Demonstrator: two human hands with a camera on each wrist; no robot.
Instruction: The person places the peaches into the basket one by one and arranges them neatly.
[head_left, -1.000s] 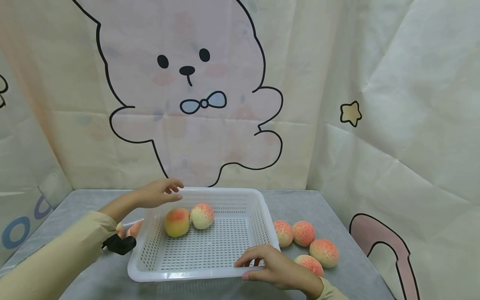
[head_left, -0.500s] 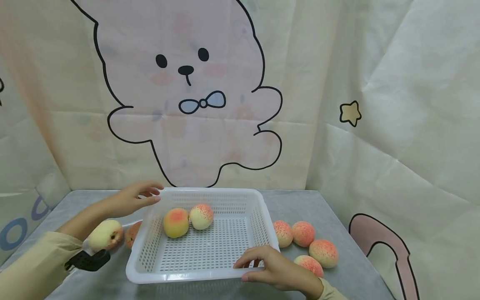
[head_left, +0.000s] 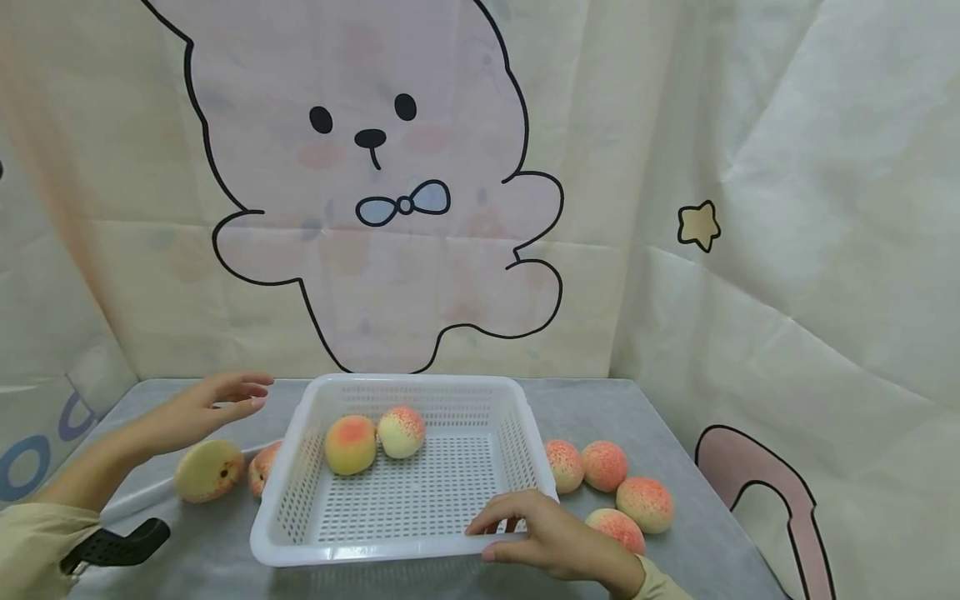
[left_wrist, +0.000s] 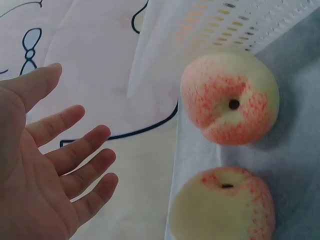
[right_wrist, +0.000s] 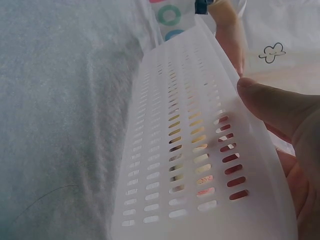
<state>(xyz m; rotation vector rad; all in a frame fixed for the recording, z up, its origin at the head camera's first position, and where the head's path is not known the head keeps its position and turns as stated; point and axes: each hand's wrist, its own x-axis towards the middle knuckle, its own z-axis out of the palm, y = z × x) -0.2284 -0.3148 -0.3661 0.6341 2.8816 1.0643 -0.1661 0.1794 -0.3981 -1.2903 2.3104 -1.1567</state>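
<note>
Leftward has moved the left hand [head_left: 198, 412], away from the far left corner of the white basket [head_left: 375, 552], where the head view of one second ago shows it. Because of this, the yellowish peach [head_left: 209, 472] at the left, mostly covered before, now shows whole. The right hand [head_left: 551, 537] stays in its place at the basket.

At present the left hand is in the air with its fingers relaxed and spread (the left wrist view shows this clearly), and it holds nothing. Near it, on the grey counter [head_left: 585, 404], lie the yellowish peach and a reddish peach [head_left: 264, 467], the second one just beside the basket and partly hidden by its wall.

The right hand pinches the near rim toward the right corner, the thumb outside and the other fingers inside. The basket is in the middle of the counter. It contains a yellow-orange peach [head_left: 350, 446] and a pale speckled peach [head_left: 402, 432], one just beside the other, in its left half. Four more peaches [head_left: 645, 504] lie together to its right.
</note>
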